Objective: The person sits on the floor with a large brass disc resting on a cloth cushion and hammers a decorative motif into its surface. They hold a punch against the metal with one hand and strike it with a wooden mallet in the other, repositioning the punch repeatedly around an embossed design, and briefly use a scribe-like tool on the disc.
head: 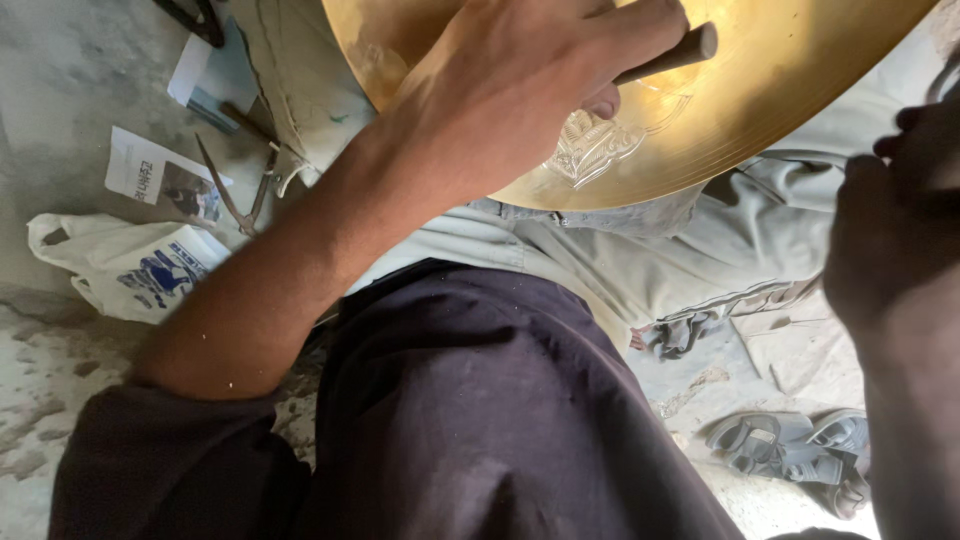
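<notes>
On lap: one brass plate [760,90], one punch [668,57]

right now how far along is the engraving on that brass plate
Done: one engraved floral patch shows pale on the round golden brass plate. In hand: the left hand grips a dark metal punch set against the plate beside that patch; the right hand is dark and blurred at the frame edge. Left: the rest of the visible plate face looks smooth and unworked.

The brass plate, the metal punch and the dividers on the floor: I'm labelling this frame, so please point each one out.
Brass plate [800,90], head view: bare golden surface right of the engraved motif.
Metal punch [680,55], head view: shaft near its blunt top end, held in the left hand [520,90].
Dividers [240,200], head view: legs near the tips.
</notes>
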Demonstrator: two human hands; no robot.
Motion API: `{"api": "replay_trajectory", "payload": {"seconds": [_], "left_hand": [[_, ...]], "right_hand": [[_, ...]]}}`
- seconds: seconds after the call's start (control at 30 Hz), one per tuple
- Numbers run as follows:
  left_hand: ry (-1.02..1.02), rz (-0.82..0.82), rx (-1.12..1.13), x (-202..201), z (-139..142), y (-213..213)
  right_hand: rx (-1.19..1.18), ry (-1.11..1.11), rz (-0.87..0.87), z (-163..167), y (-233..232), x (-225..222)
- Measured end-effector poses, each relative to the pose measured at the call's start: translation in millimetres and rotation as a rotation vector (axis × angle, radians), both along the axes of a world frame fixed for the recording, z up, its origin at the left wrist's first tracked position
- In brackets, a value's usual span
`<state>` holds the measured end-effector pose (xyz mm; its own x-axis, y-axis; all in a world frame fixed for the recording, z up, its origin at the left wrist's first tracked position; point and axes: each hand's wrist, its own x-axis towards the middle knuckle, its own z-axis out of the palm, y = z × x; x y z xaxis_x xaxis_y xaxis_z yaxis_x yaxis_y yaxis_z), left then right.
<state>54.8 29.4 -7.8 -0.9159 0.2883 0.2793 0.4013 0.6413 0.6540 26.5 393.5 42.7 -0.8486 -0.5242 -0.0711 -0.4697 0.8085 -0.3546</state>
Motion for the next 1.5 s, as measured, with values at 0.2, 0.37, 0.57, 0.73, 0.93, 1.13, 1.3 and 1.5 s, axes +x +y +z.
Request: {"api": "replay_trajectory", "payload": {"seconds": [0.2, 0.37, 0.57, 0.73, 0.93, 1.13, 1.3, 1.5], "left_hand": [[0.13, 0.093, 0.04, 5, -6, 0], [0.081, 0.06, 0.033, 3, -3, -1], [-0.139, 0.096, 0.196, 10, 6, -6], [-0.012, 0.118, 0.232, 12, 17, -22], [0.02, 0.038, 0.187, -3, 15, -15], [0.056, -0.002, 0.112, -5, 10, -16], [0.02, 0.047, 0.125, -1, 2, -11], [-0.026, 0.265, 0.16, 22, 1, -3]], "right_hand": [[-0.01, 0.017, 0.083, 16, -17, 1], [0.452, 0.255, 0.448, 23, -19, -19], [0.138, 0.146, 0.237, 40, -31, 8], [0.185, 0.214, 0.211, 53, -63, 0], [0.198, 0.111, 0.189, 49, -68, -14], [0.161, 0.174, 0.358, 27, -38, -23], [0.161, 0.09, 0.213, 14, -32, -23], [0.198, 0.048, 0.141, 4, -23, -36]]}}
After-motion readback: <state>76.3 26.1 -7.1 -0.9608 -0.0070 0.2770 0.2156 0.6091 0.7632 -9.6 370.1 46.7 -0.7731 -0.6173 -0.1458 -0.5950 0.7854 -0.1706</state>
